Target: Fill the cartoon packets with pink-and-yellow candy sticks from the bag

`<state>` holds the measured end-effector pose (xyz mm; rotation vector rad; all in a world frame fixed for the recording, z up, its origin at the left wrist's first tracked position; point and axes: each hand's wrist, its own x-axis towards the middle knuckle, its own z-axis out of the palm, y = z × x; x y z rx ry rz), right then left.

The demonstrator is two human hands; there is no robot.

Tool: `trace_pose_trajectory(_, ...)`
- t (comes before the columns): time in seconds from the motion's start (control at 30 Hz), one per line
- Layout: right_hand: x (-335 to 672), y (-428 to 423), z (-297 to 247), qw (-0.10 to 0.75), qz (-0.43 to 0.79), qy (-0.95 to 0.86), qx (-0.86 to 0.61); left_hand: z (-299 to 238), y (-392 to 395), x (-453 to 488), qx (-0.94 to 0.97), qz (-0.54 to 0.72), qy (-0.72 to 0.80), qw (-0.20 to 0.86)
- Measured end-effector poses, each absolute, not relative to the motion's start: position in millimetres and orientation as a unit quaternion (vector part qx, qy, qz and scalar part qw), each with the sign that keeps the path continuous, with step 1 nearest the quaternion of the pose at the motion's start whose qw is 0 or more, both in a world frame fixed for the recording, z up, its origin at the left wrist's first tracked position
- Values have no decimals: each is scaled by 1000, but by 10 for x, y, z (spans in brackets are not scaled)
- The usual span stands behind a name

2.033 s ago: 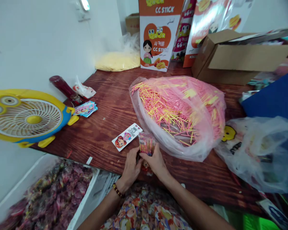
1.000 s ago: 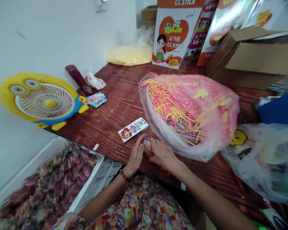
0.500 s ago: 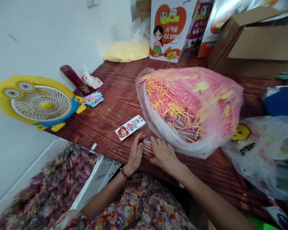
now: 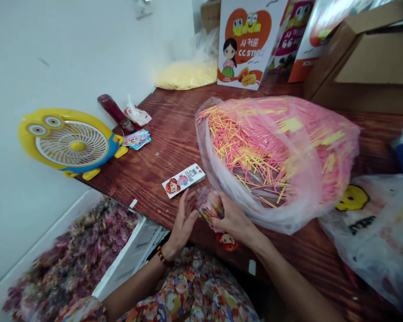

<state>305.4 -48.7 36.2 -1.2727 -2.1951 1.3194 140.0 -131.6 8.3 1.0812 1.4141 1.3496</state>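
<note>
Between the right fingers (image 4: 218,222), clamped on it, sits a small clear packet (image 4: 206,205). Beside it, the left fingers (image 4: 182,207) and thumb stand apart. Just beyond them, white cards (image 4: 183,180) lie on the table (image 4: 169,120).

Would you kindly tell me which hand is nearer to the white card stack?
Left. The left hand is just below the white card stack in the view; the right hand is farther off, to the lower right, holding a small packet.
</note>
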Motion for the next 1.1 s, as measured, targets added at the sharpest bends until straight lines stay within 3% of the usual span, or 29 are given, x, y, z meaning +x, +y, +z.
trace_pose_trajectory(0.13, 2869, -542, 286, 274, 603, -625, -414, 187, -1421, 1476, 415, 502, 585, 483)
trace_pose_trajectory(0.37, 2627, -735, 190, 317, 656, -562, -392, 205, -1376, 1535, 434, 504, 611, 430)
trace_pose_trajectory(0.6, 2777, -574, 121, 236, 674, -584, -387, 309, -1470, 1490, 364, 535, 573, 503)
trace_pose_trajectory(0.7, 2786, -382, 157, 254, 618, -643, -375, 359, -1572, 1327, 426, 459, 608, 488)
trace_pose_trajectory(0.83, 2712, -268, 332, 121, 603, -714, -333, 434, -1750, 1060, 519, 322, 661, 436)
trace_pose_trajectory(1.1, 2083, -519, 554, 27, 601, -751, -271, 529, -2068, 416, 564, 220, 689, 399)
